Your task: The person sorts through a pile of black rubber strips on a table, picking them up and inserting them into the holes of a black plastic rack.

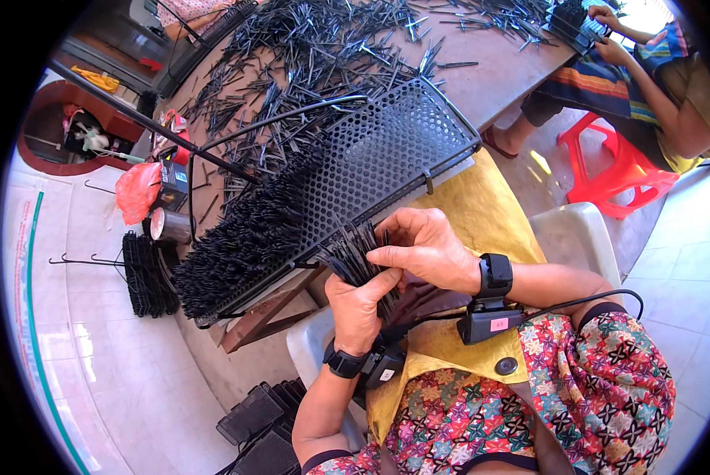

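Left hand (359,305) clamping a fanned bundle of thin black sticks (355,257) near the perforated black tray (387,150), right hand (426,249) pinching one; probably light, stiff, slippery, best gripped mid-length.

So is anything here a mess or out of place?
The black sticks lie scattered loose all over the brown table, pointing every way. The perforated black tray sits tilted, one end hanging off the table edge, filled only at its lower end. The left hand holds a bundle; the right hand touches it.
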`<move>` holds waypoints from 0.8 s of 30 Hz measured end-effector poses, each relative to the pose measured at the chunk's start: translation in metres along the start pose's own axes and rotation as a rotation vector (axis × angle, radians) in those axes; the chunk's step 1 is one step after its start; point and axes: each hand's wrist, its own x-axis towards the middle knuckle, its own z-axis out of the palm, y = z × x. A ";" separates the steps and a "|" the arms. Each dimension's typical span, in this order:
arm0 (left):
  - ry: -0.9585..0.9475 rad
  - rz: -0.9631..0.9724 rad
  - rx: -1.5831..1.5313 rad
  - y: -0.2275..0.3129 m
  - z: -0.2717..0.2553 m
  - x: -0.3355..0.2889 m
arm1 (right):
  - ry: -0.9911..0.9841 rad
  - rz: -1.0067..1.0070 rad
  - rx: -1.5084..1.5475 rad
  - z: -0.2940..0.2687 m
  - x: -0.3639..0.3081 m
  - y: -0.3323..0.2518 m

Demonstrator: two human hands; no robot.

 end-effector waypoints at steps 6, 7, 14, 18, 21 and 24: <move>-0.019 -0.022 -0.063 -0.003 -0.005 0.000 | -0.002 -0.089 0.018 -0.004 -0.002 0.008; -0.015 -0.025 -0.089 -0.003 -0.004 0.001 | -0.027 -0.048 0.036 -0.005 -0.004 0.004; -0.005 -0.072 -0.138 -0.006 -0.010 0.002 | -0.062 -0.027 -0.177 -0.011 -0.006 -0.006; 0.166 -0.034 -0.126 -0.013 -0.014 0.004 | 0.202 -0.412 -0.506 -0.017 0.001 0.004; 0.177 -0.055 -0.180 -0.014 -0.013 0.002 | 0.315 -0.568 -0.589 -0.031 0.016 -0.017; 0.025 -0.130 -0.218 -0.021 -0.011 -0.004 | 0.377 -0.749 -0.711 -0.046 0.051 -0.040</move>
